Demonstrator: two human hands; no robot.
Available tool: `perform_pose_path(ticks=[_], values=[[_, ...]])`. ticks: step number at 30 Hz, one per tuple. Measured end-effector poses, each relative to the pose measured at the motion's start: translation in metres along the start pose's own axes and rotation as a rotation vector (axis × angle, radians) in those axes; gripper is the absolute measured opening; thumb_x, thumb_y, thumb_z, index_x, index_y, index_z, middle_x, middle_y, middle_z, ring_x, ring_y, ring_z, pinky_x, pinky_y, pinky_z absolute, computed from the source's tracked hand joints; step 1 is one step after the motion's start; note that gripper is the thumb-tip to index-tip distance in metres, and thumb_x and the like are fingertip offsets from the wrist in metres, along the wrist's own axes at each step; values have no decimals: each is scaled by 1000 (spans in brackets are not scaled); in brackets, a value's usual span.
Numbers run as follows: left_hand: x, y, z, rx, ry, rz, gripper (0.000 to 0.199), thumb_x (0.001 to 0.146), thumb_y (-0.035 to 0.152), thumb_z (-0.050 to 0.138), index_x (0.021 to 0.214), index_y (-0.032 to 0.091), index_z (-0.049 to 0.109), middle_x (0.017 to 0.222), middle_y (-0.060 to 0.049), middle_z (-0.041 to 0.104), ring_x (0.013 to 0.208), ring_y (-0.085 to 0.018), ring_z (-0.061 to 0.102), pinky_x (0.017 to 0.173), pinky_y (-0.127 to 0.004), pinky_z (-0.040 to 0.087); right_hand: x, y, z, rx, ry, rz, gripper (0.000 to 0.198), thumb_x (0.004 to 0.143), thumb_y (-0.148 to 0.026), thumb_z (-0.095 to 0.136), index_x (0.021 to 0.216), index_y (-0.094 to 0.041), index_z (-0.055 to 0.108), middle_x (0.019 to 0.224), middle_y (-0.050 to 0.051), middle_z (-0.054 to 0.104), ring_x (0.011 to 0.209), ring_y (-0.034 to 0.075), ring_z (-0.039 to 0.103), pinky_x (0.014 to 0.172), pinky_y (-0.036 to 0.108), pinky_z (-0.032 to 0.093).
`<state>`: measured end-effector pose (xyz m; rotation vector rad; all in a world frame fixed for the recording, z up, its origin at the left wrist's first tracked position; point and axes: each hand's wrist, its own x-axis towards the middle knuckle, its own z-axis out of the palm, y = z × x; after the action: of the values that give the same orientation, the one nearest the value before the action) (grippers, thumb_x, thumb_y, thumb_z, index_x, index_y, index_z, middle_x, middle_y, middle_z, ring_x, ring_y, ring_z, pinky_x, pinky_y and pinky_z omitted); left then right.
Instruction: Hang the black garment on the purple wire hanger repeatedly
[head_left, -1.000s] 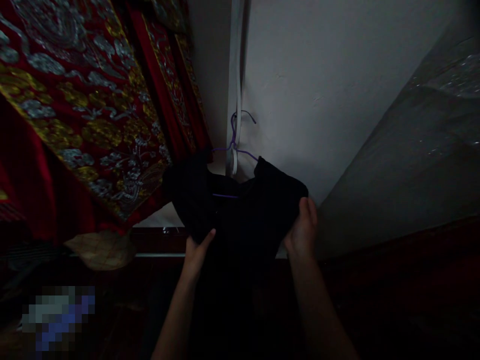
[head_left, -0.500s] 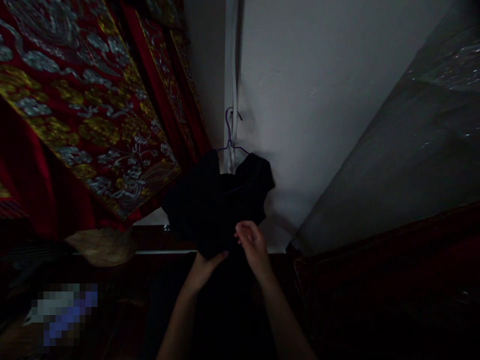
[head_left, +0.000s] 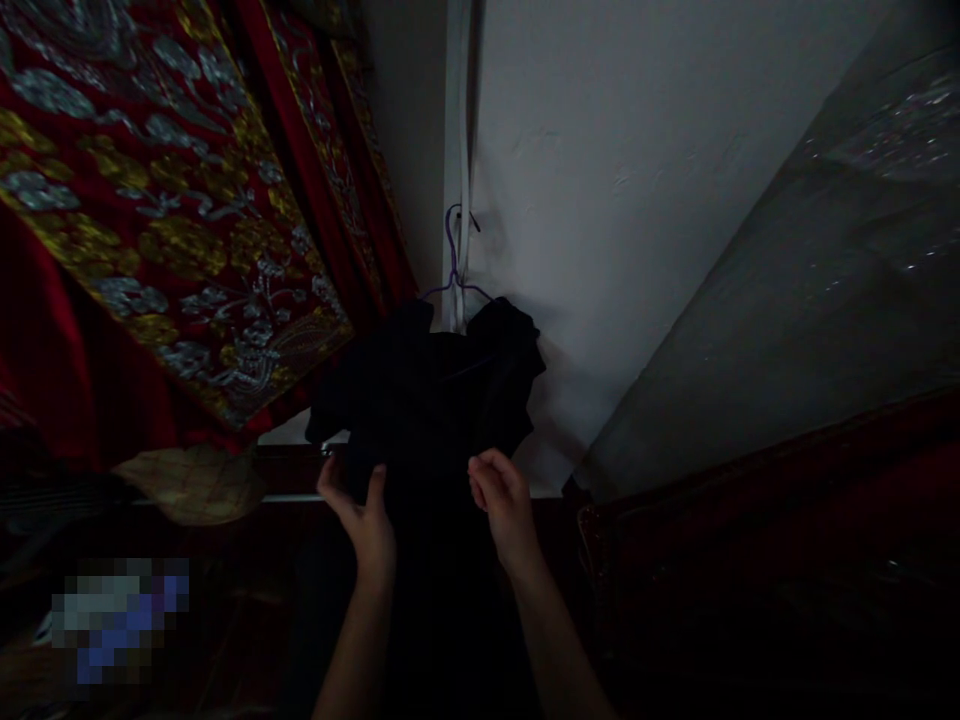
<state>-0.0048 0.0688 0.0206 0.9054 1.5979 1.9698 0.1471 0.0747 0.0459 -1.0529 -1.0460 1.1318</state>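
Largest item before you: a plain, pale grey-white wall (head_left: 600, 150), its surface slightly marked, filling the upper centre. On your left hangs a broad red cloth (head_left: 176, 255), worked in raised gold and silver embroidery, its lower edge running at a slant. On your right, a large, grey, glossy sheet (head_left: 810, 290) with bright glints lies against the wall; its material cannot be confirmed. Beneath it is a dark red surface (head_left: 862, 460), too dim to identify.

The black cloth garment (head_left: 442, 410) hangs directly in front of you, against the wall and to the right of the red cloth. Its neckline faces you; its lower part merges into shadow.

A long, narrow, whitish strip (head_left: 463, 100) runs down the wall above the garment. A beige, checked cloth bundle (head_left: 195, 485) sits below the embroidered edge.

Your left hand (head_left: 367, 515) is at the garment's lower left, thumb and fingers spread wide; contact cannot be confirmed. Your right hand (head_left: 504, 500) is at its lower right, fingers curled and fingertips drawn narrow; whether cloth is pinched there, I cannot tell.

Smallest: the thin purple hanger (head_left: 454, 270), its hook beside the strip, its arms entering the garment's shoulders.
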Motion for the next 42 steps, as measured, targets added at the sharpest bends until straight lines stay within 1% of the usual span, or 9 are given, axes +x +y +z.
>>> perform_pose_path(ticks=[3, 5, 9, 12, 18, 21, 27, 32, 42], values=[[-8, -3, 0, 126, 103, 342, 71, 85, 37, 72, 141, 26, 30, 152, -16, 33, 143, -30, 37, 119, -48, 31, -14, -8, 3, 12, -33, 18, 36, 84, -51, 64, 68, -21, 52, 52, -7, 39, 48, 9, 35, 47, 23, 27], [-19, -10, 0, 240, 18, 488, 62, 84, 32, 71, 136, 26, 39, 145, -15, 37, 141, -32, 37, 117, -50, 32, -17, -13, 8, 24, -91, 44, 35, 84, -51, 64, 69, -20, 56, 53, -6, 43, 48, 9, 37, 48, 23, 29], [-36, -23, 10, 391, -238, 618, 44, 89, 29, 62, 132, 26, 54, 131, -14, 46, 128, -34, 45, 108, -51, 37, -20, -15, 18, 4, -206, 53, 30, 82, -46, 67, 71, -18, 64, 56, -3, 51, 54, 11, 46, 53, 24, 36], [-33, -20, 22, 361, -227, 677, 39, 94, 31, 55, 132, 26, 59, 122, -12, 50, 116, -31, 50, 100, -48, 41, -17, -11, 20, 21, -196, 46, 29, 81, -44, 67, 67, -18, 61, 57, -2, 53, 55, 11, 47, 53, 24, 35], [10, -21, 57, 285, -299, 502, 47, 91, 30, 65, 136, 21, 51, 121, -12, 57, 110, -26, 56, 96, -43, 47, 18, -4, 13, 26, -142, 61, 26, 79, -42, 63, 68, -18, 61, 52, -4, 51, 48, 9, 43, 49, 23, 30], [38, -29, 83, 297, -380, 424, 41, 89, 33, 68, 125, 18, 56, 116, -12, 63, 104, -25, 62, 91, -40, 50, 32, -3, 10, -13, -110, 75, 28, 77, -45, 63, 71, -18, 63, 50, -4, 52, 46, 9, 41, 47, 23, 28], [76, -31, 124, 347, -339, 360, 21, 90, 39, 65, 91, 18, 66, 91, -7, 70, 83, -21, 66, 78, -33, 50, 5, 25, 17, 4, -136, 198, 30, 76, -48, 60, 71, -18, 62, 49, -5, 50, 45, 9, 41, 46, 23, 27], [84, -30, 128, 328, -303, 344, 21, 92, 38, 63, 93, 18, 68, 93, -7, 73, 85, -20, 69, 80, -30, 50, -17, 51, 22, 0, -158, 329, 31, 72, -49, 61, 69, -18, 61, 47, -5, 49, 43, 9, 40, 46, 23, 26], [88, -28, 132, 321, -406, 214, 22, 87, 35, 61, 82, 17, 72, 80, -9, 74, 77, -22, 69, 71, -29, 46, -9, 47, 8, 21, -82, 227, 29, 78, -47, 61, 70, -19, 63, 49, -4, 50, 45, 10, 42, 47, 23, 30]])
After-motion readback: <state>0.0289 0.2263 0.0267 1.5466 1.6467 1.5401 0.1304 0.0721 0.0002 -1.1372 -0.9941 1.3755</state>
